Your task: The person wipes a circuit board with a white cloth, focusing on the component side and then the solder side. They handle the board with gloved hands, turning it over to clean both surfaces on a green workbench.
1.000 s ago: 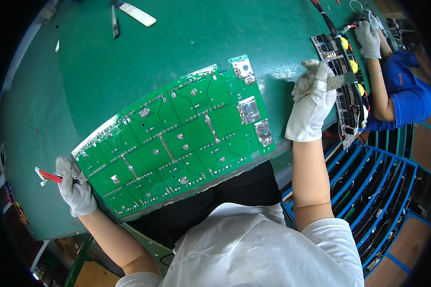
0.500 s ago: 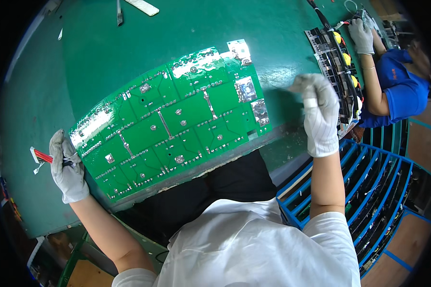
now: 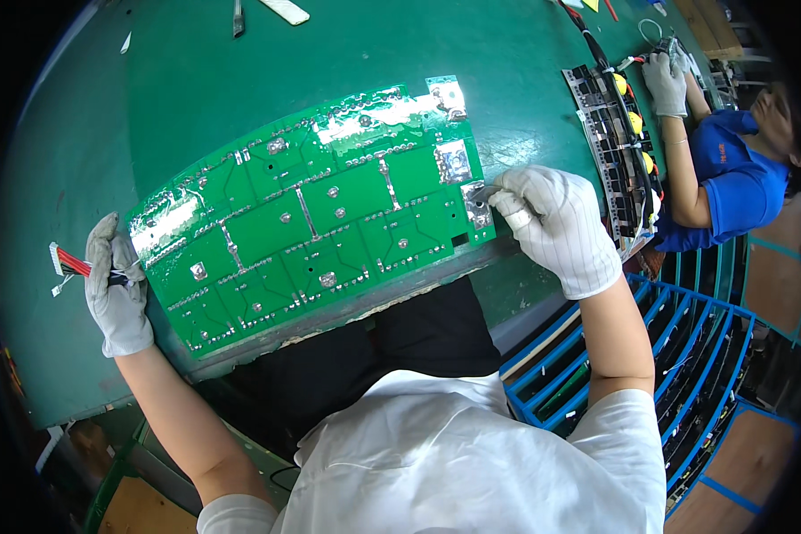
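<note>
A large green circuit board [image 3: 267,258] lies at a slant in front of me, its shiny soldered side up. At its left end my left hand [image 3: 116,294], in a whitish glove, is closed around a wire bundle [image 3: 76,264] with red and black wires and a white connector. Whether those fingers also grip the board's edge is unclear. My gloved right hand [image 3: 556,227] is pinched at the board's right end, over the lowest silvery solder pad [image 3: 473,212]. A small dark tip shows at its fingertips, too small to name.
Right of the board stands a long assembly [image 3: 610,133] with black parts, cables and yellow pieces. Beyond it a co-worker in a blue shirt [image 3: 730,169] handles something with a gloved hand [image 3: 666,84]. A blue rack [image 3: 650,356] stands lower right; a dark tool [image 3: 238,18] lies far off.
My right hand has moved left and down, from beside the board onto its lower right corner pad. My left hand stays at the left end with the wires. The view has shifted slightly.
</note>
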Demonstrator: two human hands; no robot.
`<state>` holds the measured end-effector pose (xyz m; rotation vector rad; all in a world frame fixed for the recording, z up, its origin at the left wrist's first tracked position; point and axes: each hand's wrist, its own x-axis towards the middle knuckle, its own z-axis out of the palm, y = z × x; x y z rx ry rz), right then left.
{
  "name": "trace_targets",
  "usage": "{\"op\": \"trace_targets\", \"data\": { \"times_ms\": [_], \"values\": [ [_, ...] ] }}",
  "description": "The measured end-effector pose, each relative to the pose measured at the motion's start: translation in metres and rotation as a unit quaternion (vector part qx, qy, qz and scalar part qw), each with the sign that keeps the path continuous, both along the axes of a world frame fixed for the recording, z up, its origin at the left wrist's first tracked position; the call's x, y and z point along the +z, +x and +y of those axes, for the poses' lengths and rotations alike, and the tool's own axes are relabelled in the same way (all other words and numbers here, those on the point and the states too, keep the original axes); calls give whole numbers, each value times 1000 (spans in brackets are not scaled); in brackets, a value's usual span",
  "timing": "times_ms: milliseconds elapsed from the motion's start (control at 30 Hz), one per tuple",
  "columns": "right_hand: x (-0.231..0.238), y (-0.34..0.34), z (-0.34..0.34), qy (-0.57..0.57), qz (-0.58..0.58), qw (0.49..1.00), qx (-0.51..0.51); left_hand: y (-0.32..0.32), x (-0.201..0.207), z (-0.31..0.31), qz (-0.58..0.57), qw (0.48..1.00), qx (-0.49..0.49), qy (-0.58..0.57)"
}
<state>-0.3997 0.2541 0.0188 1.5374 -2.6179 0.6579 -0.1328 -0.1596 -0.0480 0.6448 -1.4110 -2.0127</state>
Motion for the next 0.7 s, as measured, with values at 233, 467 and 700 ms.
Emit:
{"op": "trace_targets", "data": {
  "times_ms": [233,467,700],
  "values": [
    [6,-1,-3,38,27,999,-1,2,-1,-1,-3,1000,-4,6],
    [10,-4,-3,27,25,999,19,1,-2,-4,19,999,-36,20],
    [9,-5,-5,47,3,999,22,1,2,0,11,999,-17,29]
  ]
}}
